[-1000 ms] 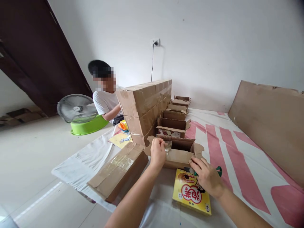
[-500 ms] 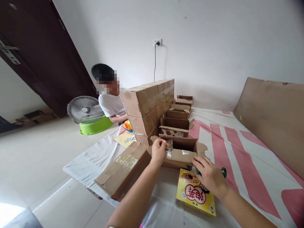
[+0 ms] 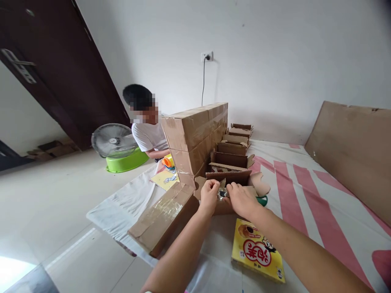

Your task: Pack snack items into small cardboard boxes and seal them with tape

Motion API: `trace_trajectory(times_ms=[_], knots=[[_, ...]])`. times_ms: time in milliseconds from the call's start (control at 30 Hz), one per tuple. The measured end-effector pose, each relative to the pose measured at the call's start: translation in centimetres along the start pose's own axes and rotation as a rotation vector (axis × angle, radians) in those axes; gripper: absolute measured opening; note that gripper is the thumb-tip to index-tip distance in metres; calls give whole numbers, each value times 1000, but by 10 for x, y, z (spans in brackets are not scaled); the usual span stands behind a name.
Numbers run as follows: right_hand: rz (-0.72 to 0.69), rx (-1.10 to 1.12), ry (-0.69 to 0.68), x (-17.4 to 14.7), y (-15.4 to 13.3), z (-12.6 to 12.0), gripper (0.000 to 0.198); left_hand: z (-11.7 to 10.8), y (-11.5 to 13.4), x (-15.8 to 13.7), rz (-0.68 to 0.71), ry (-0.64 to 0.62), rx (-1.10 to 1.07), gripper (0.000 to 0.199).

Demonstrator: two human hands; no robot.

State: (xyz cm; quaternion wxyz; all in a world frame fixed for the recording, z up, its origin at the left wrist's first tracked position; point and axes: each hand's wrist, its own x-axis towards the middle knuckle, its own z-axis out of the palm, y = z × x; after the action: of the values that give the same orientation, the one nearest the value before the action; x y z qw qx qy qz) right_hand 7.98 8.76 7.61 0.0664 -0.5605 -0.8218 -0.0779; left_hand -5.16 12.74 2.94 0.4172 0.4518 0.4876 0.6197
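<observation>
My left hand (image 3: 210,194) pinches a piece of clear packing tape (image 3: 222,184) over the near side of an open cardboard box (image 3: 224,208). Close beside it, my right hand (image 3: 243,199) is closed around scissors with a green handle (image 3: 262,200). The dark blade end shows between my two hands, at the tape. The box stands with its top open and its end flaps folded outward. Part of its front wall is hidden behind my hands. Below my right forearm lies a yellow snack box (image 3: 257,250).
A taped long box (image 3: 163,215) lies at left, before a wall of stacked cartons (image 3: 198,134). Several open boxes (image 3: 233,160) line up behind mine. A person (image 3: 149,134) sits beyond the cartons, near a fan (image 3: 114,140). A cardboard sheet (image 3: 351,154) leans at right.
My right hand has moved left and up with the scissors, from the box's right corner to beside my left hand. My left hand keeps its pinch on the tape. The view has shifted slightly.
</observation>
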Motion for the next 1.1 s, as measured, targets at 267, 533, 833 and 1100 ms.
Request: trace_trajectory(times_ms=[267,533,833,1100], knots=[[199,-22,-23,9,21,9,28,8,-4,10,-42,-68,-133,21],[372,237,87,-16,65,-4,36,6,15,-3,106,-48,-178,22],[487,1658,-350,-133,46,26,55,2,-16,-102,1226,-556,430,8],[633,1300,-168,-217,69,63,42,18,-44,-120,1154,-832,468,41]])
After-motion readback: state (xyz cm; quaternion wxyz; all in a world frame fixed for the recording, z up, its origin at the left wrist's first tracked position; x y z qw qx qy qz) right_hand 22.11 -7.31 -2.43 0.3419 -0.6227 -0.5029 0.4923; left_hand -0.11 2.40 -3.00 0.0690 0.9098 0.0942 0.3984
